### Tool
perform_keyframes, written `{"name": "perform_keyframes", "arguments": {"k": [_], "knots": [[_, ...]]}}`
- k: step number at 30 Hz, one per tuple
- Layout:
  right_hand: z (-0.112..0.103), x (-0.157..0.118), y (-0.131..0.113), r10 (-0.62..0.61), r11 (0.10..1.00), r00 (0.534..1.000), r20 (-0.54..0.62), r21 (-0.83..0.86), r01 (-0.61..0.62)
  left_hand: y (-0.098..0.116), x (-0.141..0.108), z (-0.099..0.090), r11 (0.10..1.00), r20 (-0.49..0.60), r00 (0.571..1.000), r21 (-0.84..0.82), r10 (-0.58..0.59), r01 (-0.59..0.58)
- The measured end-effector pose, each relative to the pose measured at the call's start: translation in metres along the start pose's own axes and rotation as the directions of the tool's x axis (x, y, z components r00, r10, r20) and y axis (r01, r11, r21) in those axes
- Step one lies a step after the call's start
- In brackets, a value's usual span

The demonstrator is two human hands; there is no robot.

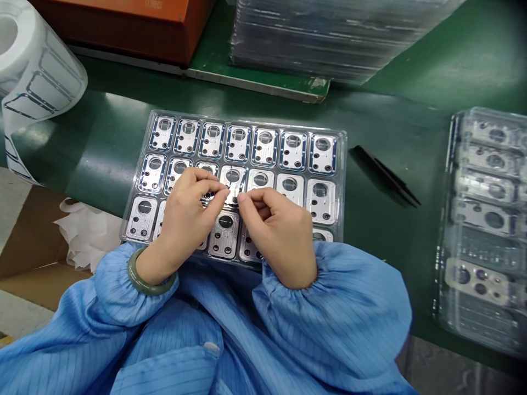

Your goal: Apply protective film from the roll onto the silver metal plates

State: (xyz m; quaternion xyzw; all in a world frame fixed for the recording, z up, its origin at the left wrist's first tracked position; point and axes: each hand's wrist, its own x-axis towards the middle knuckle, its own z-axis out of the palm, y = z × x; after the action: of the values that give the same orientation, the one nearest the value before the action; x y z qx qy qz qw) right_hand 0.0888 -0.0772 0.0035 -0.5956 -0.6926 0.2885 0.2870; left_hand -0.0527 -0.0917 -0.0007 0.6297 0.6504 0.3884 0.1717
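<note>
1. The left hand (187, 219), with a green bangle (150, 277) at its wrist, is curled into a pinch, its fingertips (224, 189) over the middle of the tray. Whether it has hold of anything thin, I cannot tell.
2. The right hand (275, 236) is pinched the same way, its fingertips (242, 200) just beside the left hand's at about 9 o'clock from its knuckles. Whether it grips anything is also too small to tell.
3. Both hands rest over a clear plastic tray (247, 118) of metal plates (321, 201), set in three rows with holes in each. The plate (233, 180) nearest the fingertips sits in the middle row.
4. The tray lies on a green table (453, 71). Black tweezers (389, 175) lie at its 3 o'clock, and a second clear tray (481, 230) of plates lies farther out.
5. A roll of label film (33, 71) sits at 10 o'clock, an orange box (123, 27) at 11, and a wrapped stack of trays (329, 38) at 1.
6. A cardboard box (28, 241) with white tissue (86, 236) sits at 8 o'clock, below the table's edge.
7. Blue striped sleeves (329, 312) fill the bottom of the view.
</note>
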Motion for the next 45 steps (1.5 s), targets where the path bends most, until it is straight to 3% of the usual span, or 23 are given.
{"name": "perform_keyframes", "arguments": {"k": [14,22,33,45], "knots": [[0.001,-0.001,0.001,-0.035,0.999,0.999,0.001,-0.028,0.035,-0.004,0.000,0.000,0.998,0.017,0.999,0.050,0.034,-0.035],[-0.001,0.000,0.005,-0.117,0.991,0.993,0.031,-0.065,0.119,-0.006,0.000,-0.001,0.995,0.041,0.998,0.079,0.050,-0.053],[-0.004,0.001,0.007,-0.071,0.996,0.994,0.079,-0.041,0.074,-0.008,0.000,-0.001,0.995,0.052,0.996,0.076,0.068,-0.072],[0.001,0.000,0.009,-0.170,0.969,0.985,0.030,-0.177,0.173,-0.008,0.000,0.000,0.994,0.056,0.996,0.081,0.069,-0.073]]}}
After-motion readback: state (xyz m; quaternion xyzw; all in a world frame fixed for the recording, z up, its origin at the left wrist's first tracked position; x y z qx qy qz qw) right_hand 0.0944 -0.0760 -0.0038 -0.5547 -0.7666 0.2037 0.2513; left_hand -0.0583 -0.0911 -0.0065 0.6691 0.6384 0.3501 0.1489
